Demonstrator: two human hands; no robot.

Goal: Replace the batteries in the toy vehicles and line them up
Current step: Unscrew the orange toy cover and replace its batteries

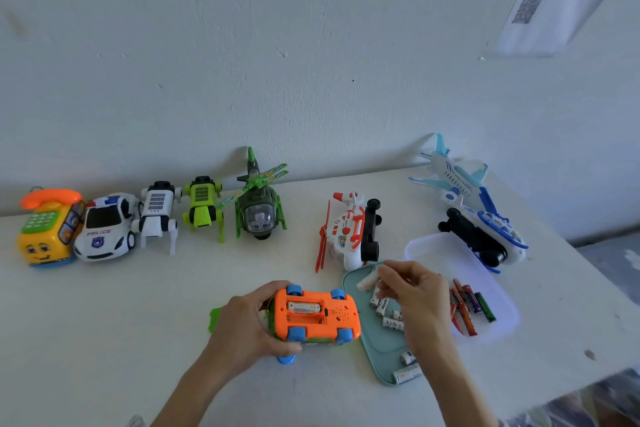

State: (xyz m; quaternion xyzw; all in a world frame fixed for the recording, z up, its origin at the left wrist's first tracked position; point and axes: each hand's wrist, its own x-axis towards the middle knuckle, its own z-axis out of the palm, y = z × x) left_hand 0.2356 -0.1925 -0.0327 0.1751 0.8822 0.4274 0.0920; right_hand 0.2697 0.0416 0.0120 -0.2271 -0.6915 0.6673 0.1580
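Observation:
My left hand grips an orange toy car turned upside down, blue wheels up, with its battery bay open and one battery lying inside. My right hand pinches a white battery just right of the car, over a teal tray that holds several white batteries. A clear lid to the right carries several dark and red batteries. Along the wall stand a yellow phone car, a police car, a white robot dog, a green robot dog and a green helicopter.
A red-and-white helicopter lies on its side behind the tray. A blue-and-white plane and a blue toy lying on its side sit at the back right. A green piece lies left of my left hand. The table edge runs along the right.

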